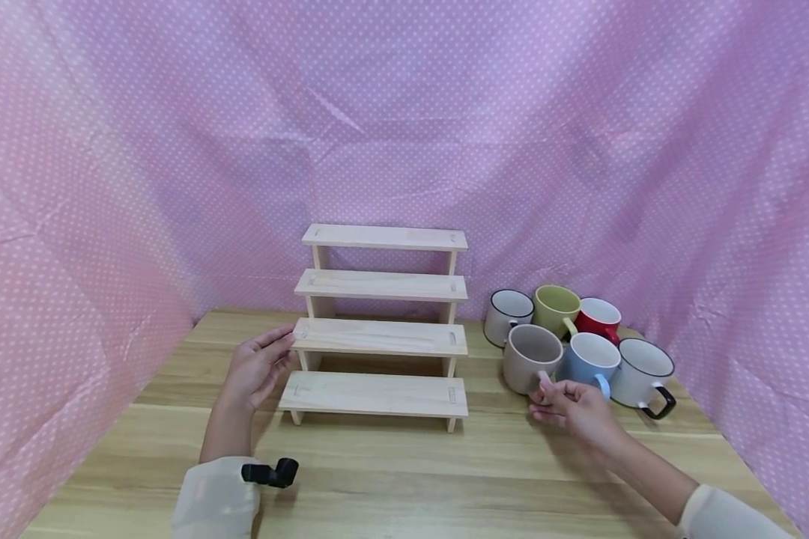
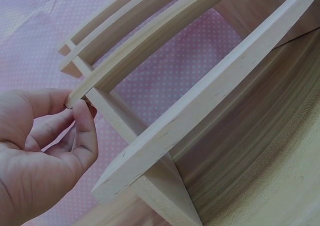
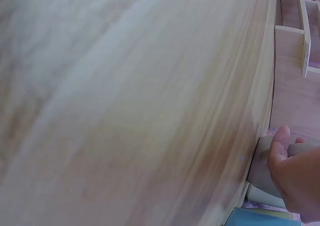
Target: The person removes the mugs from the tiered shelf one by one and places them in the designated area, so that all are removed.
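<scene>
A tiered wooden display shelf [image 1: 377, 392] with several steps stands on the table. My left hand [image 1: 258, 365] pinches the left end of its second step from the bottom; the left wrist view shows thumb and fingers on that board's end [image 2: 82, 92]. To the right of the shelf, my right hand [image 1: 576, 415] grips the handle of a taupe mug [image 1: 527, 367], which stands upright at the front of a mug group. In the right wrist view the fingers partly cover this mug [image 3: 262, 166].
Close around the taupe mug stand a light blue mug [image 1: 589, 363], a white mug with black handle [image 1: 637, 378], a red mug [image 1: 596, 318], an olive green mug [image 1: 554, 308] and a black-rimmed white mug [image 1: 495, 326]. A pink dotted cloth [image 1: 391, 135] hangs behind the wooden table [image 1: 391, 486].
</scene>
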### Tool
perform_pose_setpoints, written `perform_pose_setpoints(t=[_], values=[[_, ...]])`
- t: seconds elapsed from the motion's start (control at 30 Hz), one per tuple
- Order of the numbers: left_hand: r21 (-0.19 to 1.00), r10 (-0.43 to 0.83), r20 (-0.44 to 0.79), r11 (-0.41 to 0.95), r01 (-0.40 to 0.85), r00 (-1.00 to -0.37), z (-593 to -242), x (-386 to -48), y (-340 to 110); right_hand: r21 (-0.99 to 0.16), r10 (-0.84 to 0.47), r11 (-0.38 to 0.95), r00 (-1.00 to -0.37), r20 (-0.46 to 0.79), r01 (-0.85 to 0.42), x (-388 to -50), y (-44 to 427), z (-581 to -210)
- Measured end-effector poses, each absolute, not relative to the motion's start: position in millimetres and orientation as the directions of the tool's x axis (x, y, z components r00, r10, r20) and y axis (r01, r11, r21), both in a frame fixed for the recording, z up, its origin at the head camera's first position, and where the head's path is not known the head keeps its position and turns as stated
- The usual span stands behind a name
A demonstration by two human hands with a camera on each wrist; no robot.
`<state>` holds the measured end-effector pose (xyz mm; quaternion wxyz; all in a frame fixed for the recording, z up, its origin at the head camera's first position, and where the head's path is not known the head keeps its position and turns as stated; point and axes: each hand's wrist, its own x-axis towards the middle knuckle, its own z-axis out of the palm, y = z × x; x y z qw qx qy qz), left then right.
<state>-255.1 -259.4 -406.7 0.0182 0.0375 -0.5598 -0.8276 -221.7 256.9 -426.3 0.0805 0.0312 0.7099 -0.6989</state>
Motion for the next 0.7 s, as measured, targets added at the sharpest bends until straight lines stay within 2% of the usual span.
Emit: perform_pose_setpoints(t=[0.4,0.7], values=[[0.93,-0.078,-0.046,-0.368,-0.014,-0.996,-407.5,-255.1,-258.6,-0.989,-0.078,0.001,-0.986,-0.149,0.149,-222.5,258.2,-429.5],[0.933,-0.08,-0.051,-0.359,-0.018,-0.995,-407.5,-255.4,-258.2,-0.983,-0.115,0.097,-0.979,-0.169,0.159,-221.2,263.1,-425.4]])
